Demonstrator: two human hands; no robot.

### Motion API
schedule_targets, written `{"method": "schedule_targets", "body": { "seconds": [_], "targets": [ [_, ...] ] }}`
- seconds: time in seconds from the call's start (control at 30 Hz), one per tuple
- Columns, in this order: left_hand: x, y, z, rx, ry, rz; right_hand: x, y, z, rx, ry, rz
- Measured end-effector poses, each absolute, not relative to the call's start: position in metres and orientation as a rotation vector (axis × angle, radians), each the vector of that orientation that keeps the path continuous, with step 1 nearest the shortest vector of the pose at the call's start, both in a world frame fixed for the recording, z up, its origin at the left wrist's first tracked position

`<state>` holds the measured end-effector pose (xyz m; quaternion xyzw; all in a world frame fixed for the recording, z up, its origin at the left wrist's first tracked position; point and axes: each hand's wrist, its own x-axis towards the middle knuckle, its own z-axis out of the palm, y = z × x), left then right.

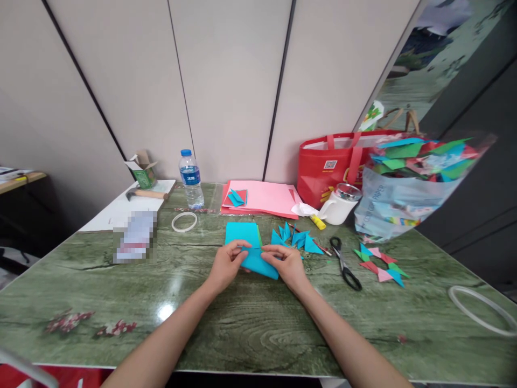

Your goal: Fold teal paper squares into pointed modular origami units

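Between my two hands is a sheet of blue paper (262, 265), tilted with its lower right corner toward me. My left hand (229, 262) pinches its upper left edge between thumb and fingers. At the upper right edge, my right hand (288, 264) has its fingertips closed on the same sheet. Just behind lies a stack of blue paper (241, 233) with a green edge on its right. Several folded blue paper pieces (299, 238) are spread beside my right hand. Black-handled scissors (344, 264) lie further right, near a ring of folded coloured paper (379, 264).
Pink and red paper sheets (266, 196) lie against the wall. A water bottle (191, 180), a hammer (146, 193) and a small box (142, 171) stand or lie back left. At right are a white mug (341, 205), a red bag (319, 159) and a plastic bag of folded paper (396, 199).
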<state>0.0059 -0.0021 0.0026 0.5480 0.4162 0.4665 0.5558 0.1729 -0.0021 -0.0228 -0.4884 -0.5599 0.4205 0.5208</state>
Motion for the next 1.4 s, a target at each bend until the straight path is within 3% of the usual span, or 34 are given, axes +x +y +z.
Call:
{"method": "schedule_targets", "body": {
  "seconds": [0.43,1.4],
  "targets": [
    [0.018,-0.011,-0.005,1.073,1.048,1.004,0.171,-0.008,-0.013,-1.158,-1.341,0.816],
    [0.009,-0.003,-0.002,1.056,0.961,1.005,0.186,-0.001,-0.011,-1.196,-1.26,0.959]
  ]
}}
